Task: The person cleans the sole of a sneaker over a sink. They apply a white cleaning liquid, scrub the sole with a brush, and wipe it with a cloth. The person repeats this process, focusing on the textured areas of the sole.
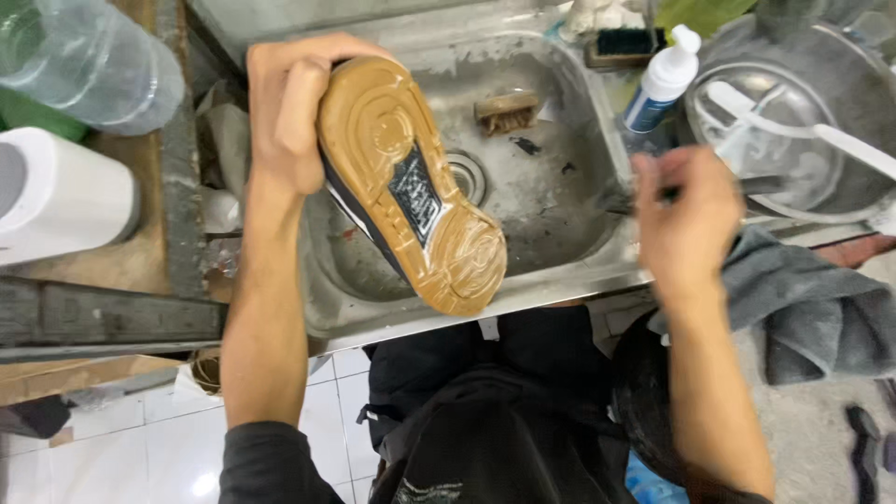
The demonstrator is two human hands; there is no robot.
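the left hand (pixel 289 117), upper centre-left of the frame, is wrapped around the heel end of a dark sneaker (pixel 411 182), fingers curled over the edge, holding it sole-up and tilted over the steel sink (pixel 560 233). the tan rubber sole faces the camera, with a dark patterned patch in its middle; the toe points down toward the sink's front rim, centre of the frame.

the right hand (pixel 686 219), right of centre, is closed with its fingers pressed together around a thin dark handle, apparently a brush (pixel 635 196) whose head sits blurred over the sink's right edge. hand and sneaker are apart, with the basin between them.

a wooden-backed brush (pixel 507 110) lies inside the sink near the drain. a white pump bottle (pixel 665 79) stands at the sink's upper right corner, beside a metal bowl (pixel 793 121) with a white utensil in it. a grey cloth (pixel 812 308) hangs at the right.

judging by this, the sole is being presented for scrubbing. the next move would need the bristles brought across to the sole while the left hand keeps the sneaker steady against the push.
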